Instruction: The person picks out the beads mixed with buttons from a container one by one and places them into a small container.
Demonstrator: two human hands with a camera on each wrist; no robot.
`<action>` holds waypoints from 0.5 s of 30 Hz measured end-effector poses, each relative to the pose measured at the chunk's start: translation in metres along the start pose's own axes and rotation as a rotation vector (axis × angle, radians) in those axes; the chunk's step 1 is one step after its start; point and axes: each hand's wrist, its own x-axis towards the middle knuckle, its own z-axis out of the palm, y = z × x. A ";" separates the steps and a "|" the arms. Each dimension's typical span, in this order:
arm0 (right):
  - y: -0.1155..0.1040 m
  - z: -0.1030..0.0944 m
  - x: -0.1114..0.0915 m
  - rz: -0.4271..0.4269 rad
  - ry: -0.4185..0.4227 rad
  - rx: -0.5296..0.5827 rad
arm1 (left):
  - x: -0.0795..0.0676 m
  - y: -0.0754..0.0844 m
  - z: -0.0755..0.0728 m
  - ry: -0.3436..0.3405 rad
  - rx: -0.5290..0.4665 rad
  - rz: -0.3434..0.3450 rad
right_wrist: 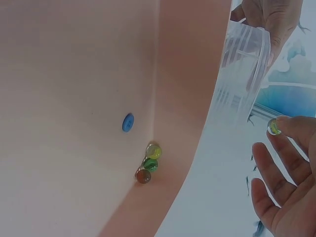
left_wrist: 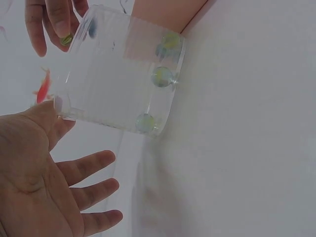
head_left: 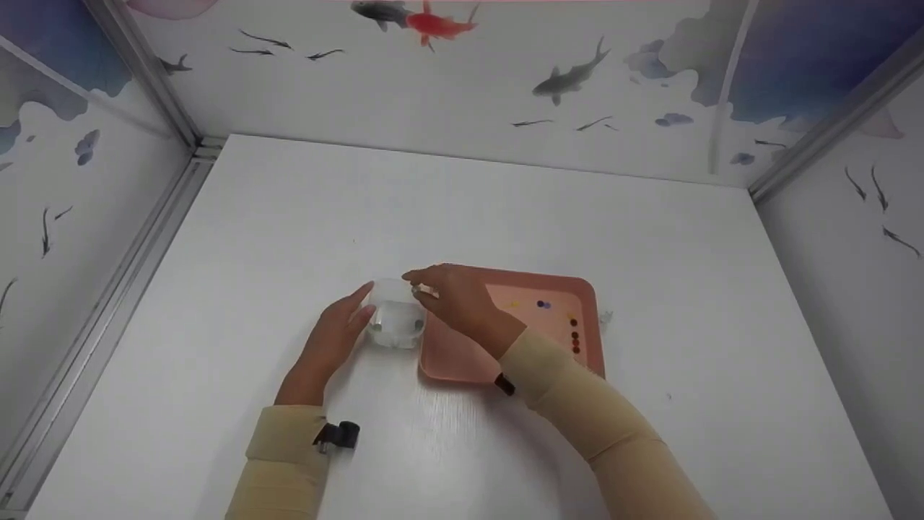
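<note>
A clear plastic container (head_left: 397, 328) stands on the white table, beside the left edge of a pink tray (head_left: 462, 374). My left hand (head_left: 336, 332) holds its rim between thumb and index finger, while the other fingers (left_wrist: 94, 195) stretch out free in the left wrist view. Several glass marbles (left_wrist: 161, 77) rest at the container's bottom, seen through its wall. Over by the container's mouth, my right hand (right_wrist: 294, 182) pinches a clear marble (right_wrist: 274, 127) with a yellow-green swirl between thumb and index finger.
Inside the tray lie a blue button (right_wrist: 128, 122), a yellow marble (right_wrist: 154, 151), a green marble (right_wrist: 150, 165) and a brown marble (right_wrist: 143, 176). Small dark pieces (head_left: 575, 336) line its right side. A small clear object (head_left: 606, 316) lies just right of the tray. Printed panels (head_left: 469, 94) wall the table.
</note>
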 end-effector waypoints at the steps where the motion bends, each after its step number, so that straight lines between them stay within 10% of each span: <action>1: 0.000 0.001 0.000 -0.019 0.013 -0.006 | 0.000 0.000 0.000 -0.002 -0.003 -0.005; 15: -0.006 0.007 0.003 -0.109 0.004 -0.090 | 0.000 0.001 0.000 -0.003 0.012 -0.009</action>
